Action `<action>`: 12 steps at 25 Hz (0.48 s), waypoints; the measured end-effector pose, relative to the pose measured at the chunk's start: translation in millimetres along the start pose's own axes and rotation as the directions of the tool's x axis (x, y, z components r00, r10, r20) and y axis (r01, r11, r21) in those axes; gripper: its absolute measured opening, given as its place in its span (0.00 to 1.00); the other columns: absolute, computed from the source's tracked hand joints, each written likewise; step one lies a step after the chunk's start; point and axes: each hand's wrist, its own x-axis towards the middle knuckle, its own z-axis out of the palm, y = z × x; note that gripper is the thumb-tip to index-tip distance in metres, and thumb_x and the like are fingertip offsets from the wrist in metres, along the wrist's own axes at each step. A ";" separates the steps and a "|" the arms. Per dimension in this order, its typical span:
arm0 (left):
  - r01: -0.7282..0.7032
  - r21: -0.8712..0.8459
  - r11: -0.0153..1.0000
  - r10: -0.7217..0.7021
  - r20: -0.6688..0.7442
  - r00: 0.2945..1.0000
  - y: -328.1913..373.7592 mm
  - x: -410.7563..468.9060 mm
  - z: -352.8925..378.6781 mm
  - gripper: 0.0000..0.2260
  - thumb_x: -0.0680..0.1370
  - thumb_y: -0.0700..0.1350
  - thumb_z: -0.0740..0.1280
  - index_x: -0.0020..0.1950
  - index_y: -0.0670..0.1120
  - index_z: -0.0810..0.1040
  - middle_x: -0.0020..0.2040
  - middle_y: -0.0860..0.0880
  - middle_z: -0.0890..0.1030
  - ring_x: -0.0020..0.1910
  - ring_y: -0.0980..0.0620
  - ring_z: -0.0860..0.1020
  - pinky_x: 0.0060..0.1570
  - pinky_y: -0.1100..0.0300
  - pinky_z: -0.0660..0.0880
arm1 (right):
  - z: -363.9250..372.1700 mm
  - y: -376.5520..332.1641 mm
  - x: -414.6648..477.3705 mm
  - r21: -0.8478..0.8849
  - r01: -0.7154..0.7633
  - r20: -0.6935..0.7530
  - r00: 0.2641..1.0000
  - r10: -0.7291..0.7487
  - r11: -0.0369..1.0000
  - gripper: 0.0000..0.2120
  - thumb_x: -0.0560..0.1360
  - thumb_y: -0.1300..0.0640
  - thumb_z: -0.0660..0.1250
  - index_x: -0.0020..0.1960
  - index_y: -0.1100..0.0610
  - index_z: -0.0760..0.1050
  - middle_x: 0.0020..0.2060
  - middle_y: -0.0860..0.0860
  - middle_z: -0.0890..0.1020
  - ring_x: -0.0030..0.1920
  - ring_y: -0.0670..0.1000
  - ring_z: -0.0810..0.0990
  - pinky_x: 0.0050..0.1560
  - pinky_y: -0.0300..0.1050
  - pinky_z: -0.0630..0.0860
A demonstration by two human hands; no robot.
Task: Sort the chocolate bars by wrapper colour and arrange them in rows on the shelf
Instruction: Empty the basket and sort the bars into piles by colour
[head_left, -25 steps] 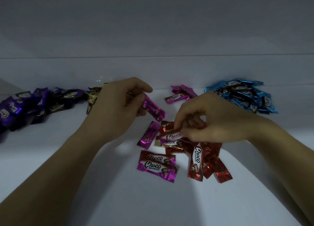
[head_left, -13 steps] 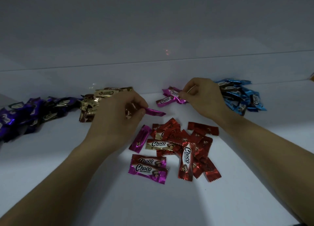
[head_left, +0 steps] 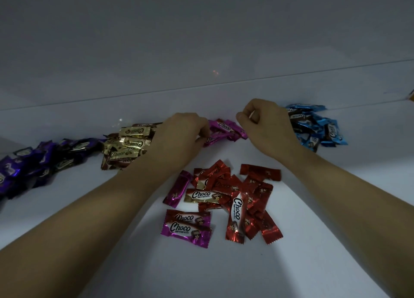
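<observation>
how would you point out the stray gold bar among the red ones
Start at the heap of red bars at the front of the white shelf. On its left edge lies one gold bar, face up reading Choco, the only gold wrapper there.

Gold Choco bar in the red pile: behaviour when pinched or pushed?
Gold Choco bar probably light, fairly stiff: small, flat, keeps its rectangular shape. Glossy foil looks slippery; lying against red bars, a push may slide it. Flat, so unlikely to roll.
</observation>
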 end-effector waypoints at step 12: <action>0.172 -0.253 0.952 -0.126 0.189 0.974 -17.1 -98.7 -28.8 0.14 0.80 0.54 0.67 0.66 0.61 0.77 0.49 0.63 0.78 0.44 0.60 0.77 0.41 0.66 0.71 | -19.9 -80.7 -59.9 0.056 0.515 0.608 0.662 -0.439 0.855 0.07 0.77 0.43 0.68 0.48 0.45 0.82 0.37 0.42 0.78 0.42 0.43 0.75 0.45 0.40 0.72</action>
